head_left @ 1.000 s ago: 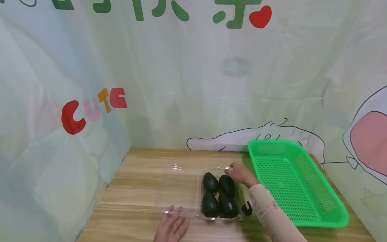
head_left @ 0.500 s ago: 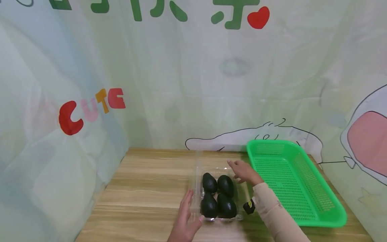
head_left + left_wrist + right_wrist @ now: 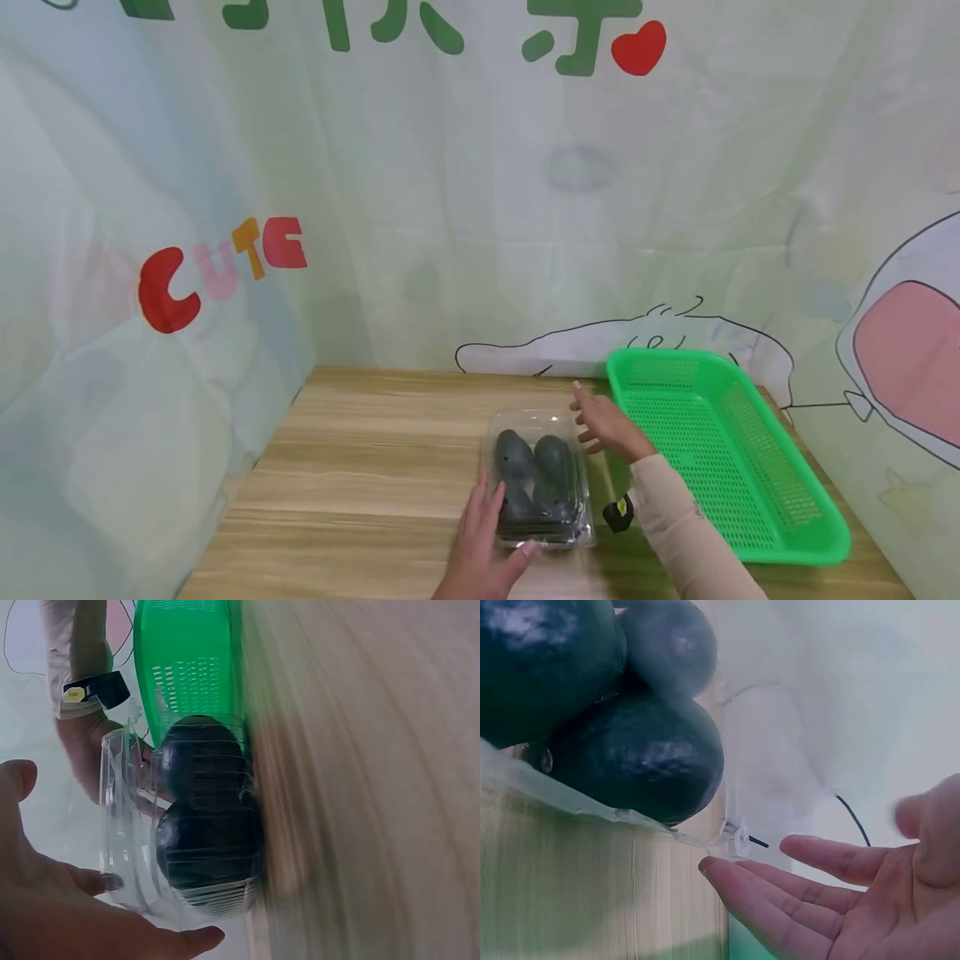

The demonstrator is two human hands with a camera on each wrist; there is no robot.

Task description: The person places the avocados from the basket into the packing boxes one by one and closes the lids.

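Observation:
A clear plastic clamshell box [image 3: 531, 420] stands on the table with several dark green avocados [image 3: 641, 757] inside. Its lid [image 3: 114, 802] lies over the fruit; whether it is fastened I cannot tell. At the box's front left is my left hand [image 3: 483, 546], fingers spread and nearly straight, fingertips against or very near the lid. Beyond the back right corner my right hand [image 3: 609, 425] is held with loosely bent fingers. In the right wrist view its fingertips [image 3: 716, 868] come close to the box's rim, with nothing gripped.
A green perforated plastic basket [image 3: 806, 467] stands on the right of the wooden table [image 3: 360, 467], close to my right forearm. A printed curtain [image 3: 420, 208] hangs behind and to the left. My right wrist wears a black strap with a yellow mark [image 3: 618, 512].
The lid has swung from lying flat on the left, through upright, to over the avocados. My left hand has moved right with it. My right hand has drawn slightly away from the box's back corner.

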